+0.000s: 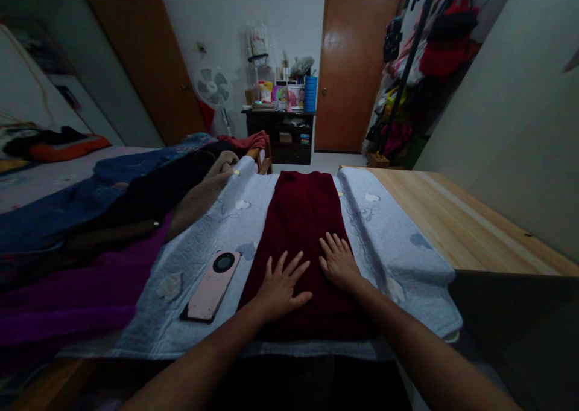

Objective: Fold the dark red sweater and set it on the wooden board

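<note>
A dark red folded garment (307,212) lies lengthwise on a pale blue quilted cover (181,284); its exact kind I cannot tell. Flat on the garment's left half rests my left hand (284,285), fingers spread. My right hand (338,260) presses on its right half, a little farther from me, with the fingers stretched out. Neither hand grips anything. Left of the garment, a pink phone (210,290) with a round dark camera ring lies face down on the cover.
Several clothes lie at the left, among them a purple one (108,278), a brown one (199,197) and blue denim (108,175). A wooden board (434,218) adjoins the cover at right. Farther back are a fan (215,88), a dark cabinet (280,136) and a door (355,67).
</note>
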`<state>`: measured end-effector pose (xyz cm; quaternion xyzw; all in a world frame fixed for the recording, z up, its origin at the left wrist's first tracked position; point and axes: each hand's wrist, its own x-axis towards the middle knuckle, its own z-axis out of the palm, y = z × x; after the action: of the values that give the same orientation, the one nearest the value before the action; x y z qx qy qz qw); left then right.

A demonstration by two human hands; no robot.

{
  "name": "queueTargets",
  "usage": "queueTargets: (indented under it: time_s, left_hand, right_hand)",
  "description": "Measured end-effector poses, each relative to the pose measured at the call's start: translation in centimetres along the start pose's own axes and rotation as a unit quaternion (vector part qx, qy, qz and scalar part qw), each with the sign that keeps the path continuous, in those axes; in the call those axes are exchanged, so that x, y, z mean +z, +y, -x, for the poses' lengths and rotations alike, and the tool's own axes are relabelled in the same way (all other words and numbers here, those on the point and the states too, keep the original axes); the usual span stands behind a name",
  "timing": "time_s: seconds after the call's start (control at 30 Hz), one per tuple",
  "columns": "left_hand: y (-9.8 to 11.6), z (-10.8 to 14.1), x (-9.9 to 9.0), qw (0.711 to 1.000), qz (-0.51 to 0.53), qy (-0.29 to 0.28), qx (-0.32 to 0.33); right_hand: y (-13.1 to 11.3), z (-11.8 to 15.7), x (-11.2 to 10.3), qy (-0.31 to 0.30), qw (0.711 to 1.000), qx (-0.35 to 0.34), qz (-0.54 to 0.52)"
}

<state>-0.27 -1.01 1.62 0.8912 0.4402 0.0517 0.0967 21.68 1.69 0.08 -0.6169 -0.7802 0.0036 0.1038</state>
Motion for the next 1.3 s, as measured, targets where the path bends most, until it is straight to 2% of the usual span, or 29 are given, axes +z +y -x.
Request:
queueTargets:
  time_s: [0.13, 0.3, 0.37, 0.43, 0.53, 0.63, 0.77, 0.9, 0.97, 1.1, 1.3]
  left_hand:
    - [0.1, -0.1, -0.9, 1.0, 0.009, -0.003, 0.009]
    - [0.8, -2.3, -3.9, 0.999, 0.006, 0.01, 0.032]
    - [1.1, -4.3, -4.9, 1.0, -0.012, 0.004, 0.024]
    - [1.2, -6.9, -5.6, 0.999, -0.035, -0.007, -0.014]
    - [0.7, -11.3, -6.0, 0.993, -0.055, -0.036, -0.1]
    - [0.1, -15.2, -6.0, 0.987, -0.064, -0.051, -0.137]
    - [-0.5, -17.6, -5.2, 0.985, -0.08, -0.006, -0.15]
    - [-1.6, -17.8, -2.5, 0.98, -0.087, 0.132, -0.119]
    - [-2.3, -17.7, -1.0, 0.976, -0.078, 0.174, -0.104]
    - [-3.3, -18.0, 0.7, 0.978, -0.067, 0.171, -0.102]
    - [-3.5, -18.3, 1.2, 0.977, -0.067, 0.178, -0.096]
  right_hand:
    - [1.5, -3.8, 0.7, 0.005, 1.0, 0.027, 0.013]
    - [2.8, -7.1, 1.3, -0.004, 0.999, 0.045, 0.011]
    - [3.2, -8.2, 1.4, -0.007, 0.998, 0.055, 0.01]
    - [3.5, -9.3, 1.5, -0.01, 0.998, 0.065, 0.012]
    - [4.1, -10.8, 1.7, -0.006, 0.996, 0.083, 0.019]
    - [4.7, -12.4, 1.9, -0.004, 0.991, 0.13, 0.009]
    - [5.7, -14.8, 1.9, -0.001, 0.979, 0.201, -0.038]
    - [7.2, -17.9, 1.6, 0.076, 0.949, 0.27, -0.146]
    - [8.1, -19.5, 1.5, 0.118, 0.928, 0.294, -0.196]
    - [9.7, -22.5, 1.9, 0.156, 0.902, 0.322, -0.244]
    - [11.4, -25.3, 3.6, 0.18, 0.868, 0.322, -0.333]
